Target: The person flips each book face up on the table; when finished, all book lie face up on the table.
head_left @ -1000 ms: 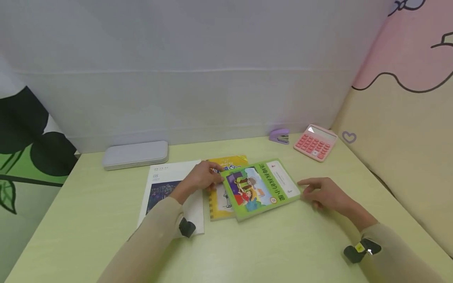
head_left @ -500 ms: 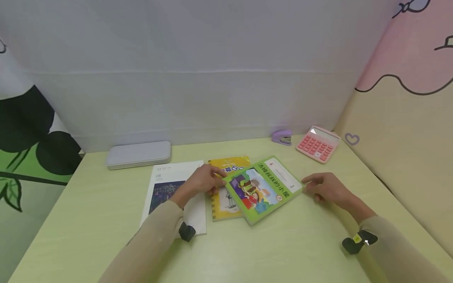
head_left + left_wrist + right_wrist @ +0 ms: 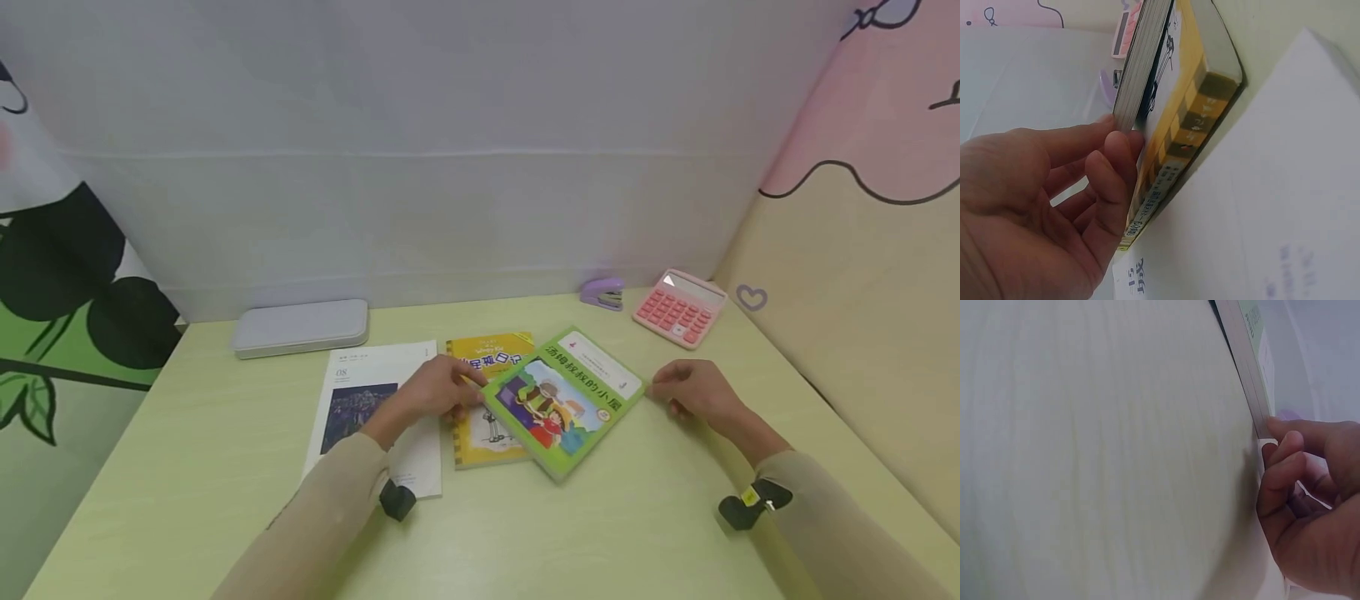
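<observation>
A green book (image 3: 566, 400) with a cartoon cover lies turned at a slant, partly over a yellow book (image 3: 480, 442). My left hand (image 3: 435, 387) pinches the green book's left corner; in the left wrist view the thumb and fingers (image 3: 1107, 175) meet at its page edge, just above the yellow book. At the opposite corner, my right hand (image 3: 697, 390) pinches the green book between thumb and fingers, as the right wrist view shows. Beneath my left forearm lies a white book (image 3: 375, 362) with a dark picture, partly hidden by the sleeve.
Along the back of the table (image 3: 585, 533) are a grey flat case (image 3: 300, 327) at left, a purple stapler (image 3: 602, 293) and a pink calculator (image 3: 680, 308) at right. A white curtain-like sheet (image 3: 450, 208) rises behind them, and a printed wall (image 3: 862, 275) stands on the right.
The green book has turned clockwise, its near corner swinging right and its far edge tilting down to the right. Both hands have stayed at its corners. The whole view has shifted slightly.
</observation>
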`<state>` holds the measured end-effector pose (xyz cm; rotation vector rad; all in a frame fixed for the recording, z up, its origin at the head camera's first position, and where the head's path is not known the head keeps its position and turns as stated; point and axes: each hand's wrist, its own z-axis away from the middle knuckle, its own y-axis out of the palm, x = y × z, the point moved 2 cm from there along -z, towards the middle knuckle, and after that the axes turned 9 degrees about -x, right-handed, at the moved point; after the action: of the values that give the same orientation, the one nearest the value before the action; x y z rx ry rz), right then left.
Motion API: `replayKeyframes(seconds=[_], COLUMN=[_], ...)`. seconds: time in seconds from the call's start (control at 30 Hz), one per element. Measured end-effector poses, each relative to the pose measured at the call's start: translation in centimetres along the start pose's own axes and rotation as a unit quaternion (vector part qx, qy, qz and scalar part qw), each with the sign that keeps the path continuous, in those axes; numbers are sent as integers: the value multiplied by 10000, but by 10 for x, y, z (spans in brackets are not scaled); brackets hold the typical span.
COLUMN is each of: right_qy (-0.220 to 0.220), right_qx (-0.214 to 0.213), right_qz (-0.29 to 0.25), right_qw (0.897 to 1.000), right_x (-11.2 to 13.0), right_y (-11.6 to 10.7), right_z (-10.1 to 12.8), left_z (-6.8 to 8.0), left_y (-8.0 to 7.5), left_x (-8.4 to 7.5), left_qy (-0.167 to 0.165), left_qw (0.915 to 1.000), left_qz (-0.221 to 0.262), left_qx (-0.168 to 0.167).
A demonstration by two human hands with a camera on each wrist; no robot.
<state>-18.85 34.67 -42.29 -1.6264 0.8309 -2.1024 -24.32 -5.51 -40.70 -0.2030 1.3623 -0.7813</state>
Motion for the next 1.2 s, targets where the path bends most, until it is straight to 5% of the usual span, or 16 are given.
replayKeyframes(seconds=[0.63,1.2], right_qy=[42,-387], right_qx=[-151,639], right_qz=[-7,449], right_qw=[9999,9962], right_x=[4,16], right_y=[0,12], right_z=[4,12], left_z=[7,13], left_y=[10,19], left_x=[-3,-12], left_qy=[248,325], left_qw=[9996,9993], left_qz=[25,2], left_qx=[127,195])
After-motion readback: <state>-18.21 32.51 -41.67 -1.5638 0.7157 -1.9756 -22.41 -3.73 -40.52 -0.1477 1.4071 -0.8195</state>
